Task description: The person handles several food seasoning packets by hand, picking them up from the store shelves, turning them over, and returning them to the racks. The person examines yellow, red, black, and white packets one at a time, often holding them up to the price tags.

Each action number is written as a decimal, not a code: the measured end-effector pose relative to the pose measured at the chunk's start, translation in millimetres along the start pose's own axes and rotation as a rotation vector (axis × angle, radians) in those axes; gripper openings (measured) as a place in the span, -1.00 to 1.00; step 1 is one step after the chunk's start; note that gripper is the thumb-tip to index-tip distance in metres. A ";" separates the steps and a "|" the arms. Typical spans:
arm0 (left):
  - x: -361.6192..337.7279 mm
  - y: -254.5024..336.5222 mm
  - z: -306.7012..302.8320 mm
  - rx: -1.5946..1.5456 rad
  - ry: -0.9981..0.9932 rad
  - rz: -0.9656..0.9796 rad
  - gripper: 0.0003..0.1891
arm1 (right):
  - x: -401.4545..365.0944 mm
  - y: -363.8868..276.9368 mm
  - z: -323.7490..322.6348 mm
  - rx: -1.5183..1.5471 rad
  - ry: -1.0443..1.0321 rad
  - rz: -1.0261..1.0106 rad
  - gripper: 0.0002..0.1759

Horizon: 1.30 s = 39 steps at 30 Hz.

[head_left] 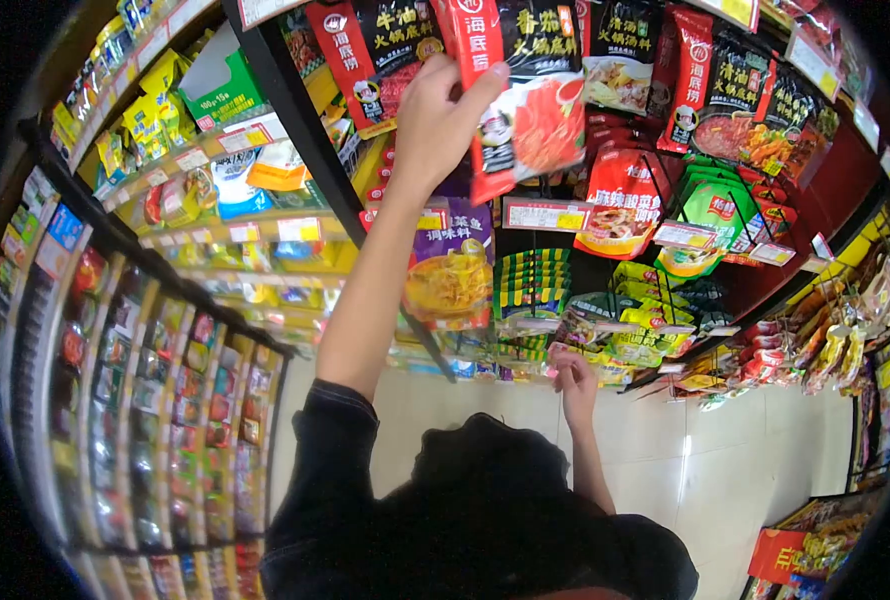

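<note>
My left hand (440, 125) reaches up to the top row and grips the left edge of a red and black hot pot seasoning packet (535, 105). The packet tilts slightly and shows a picture of red food; its top runs out of view. Behind my left hand is another red and black packet (380, 60) on the rack. Below the held packet hangs a purple seasoning packet (450, 265), partly hidden by my forearm. My right hand (575, 382) is low, in front of the bottom rows, with its fingers loosely bent and nothing visible in them.
Red pouches (620, 200) and green pouches (710, 215) hang on hooks to the right. Shelves with yellow bags (160, 105) stand at the left. A red display box (780, 555) is on the floor at lower right. Pale floor tiles (645, 450) lie below.
</note>
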<state>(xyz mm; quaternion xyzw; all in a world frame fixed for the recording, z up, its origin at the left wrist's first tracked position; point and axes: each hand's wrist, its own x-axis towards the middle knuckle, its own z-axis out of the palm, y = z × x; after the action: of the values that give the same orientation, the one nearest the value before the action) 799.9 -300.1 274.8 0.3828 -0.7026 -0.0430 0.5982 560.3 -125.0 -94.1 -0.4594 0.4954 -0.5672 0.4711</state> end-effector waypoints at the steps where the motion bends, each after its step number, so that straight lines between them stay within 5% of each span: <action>1: -2.1 5.4 -5.7 -0.224 -0.009 -0.160 -0.60 | -1.0 -0.5 -1.9 0.004 0.003 -0.003 -0.84; 3: -12.5 38.6 -26.0 -0.681 -0.070 -0.443 -0.63 | -3.0 -2.1 -6.5 0.043 0.006 0.012 -0.84; 10: -32.4 68.4 -67.3 -1.153 -0.102 -0.745 -0.65 | 6.3 -14.0 -15.9 0.047 -0.023 0.025 -0.86; 14: -51.5 85.6 -71.4 -1.146 -0.117 -0.710 -0.67 | 16.8 -42.0 -8.8 0.063 -0.044 -0.113 -0.83; 18: -122.7 81.4 -58.0 -0.695 0.104 -0.813 -0.59 | 16.3 -89.6 -6.2 0.142 -0.066 -0.127 -0.81; 19: -156.7 69.9 -56.8 -0.657 -0.046 -0.803 -0.58 | 19.7 -92.6 -10.8 0.121 -0.083 -0.153 -0.79; 23: -249.2 62.6 -15.4 -0.595 -0.428 -0.623 -0.63 | 25.5 -108.8 -34.6 0.501 -0.198 -0.088 -0.23; 24: -269.7 58.4 1.7 -0.605 -0.428 -0.652 -0.66 | 29.1 -129.1 -35.6 0.568 -0.238 -0.102 -0.06; 28: -338.0 21.1 50.2 -0.577 -0.293 -0.901 -0.64 | 57.2 -162.9 -28.2 0.427 -0.497 -0.247 0.10; 33: -328.7 -3.8 71.7 -0.714 -0.189 -0.820 -0.46 | 79.0 -169.9 17.3 0.034 -0.118 -0.168 -0.60; 35: -306.0 -10.3 73.5 -0.879 -0.090 -0.705 -0.34 | 96.4 -158.0 22.3 -0.045 -0.109 -0.223 -0.63; 39: -229.9 -9.8 49.2 -0.688 -0.071 -0.567 -0.44 | 114.2 -157.3 30.7 -0.179 -0.133 -0.352 -0.67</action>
<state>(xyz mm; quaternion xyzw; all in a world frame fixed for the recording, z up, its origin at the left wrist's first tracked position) 759.6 -191.0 70.2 0.3373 -0.5346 -0.4498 0.6309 562.8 -231.7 71.2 -0.6152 0.4236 -0.5631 0.3536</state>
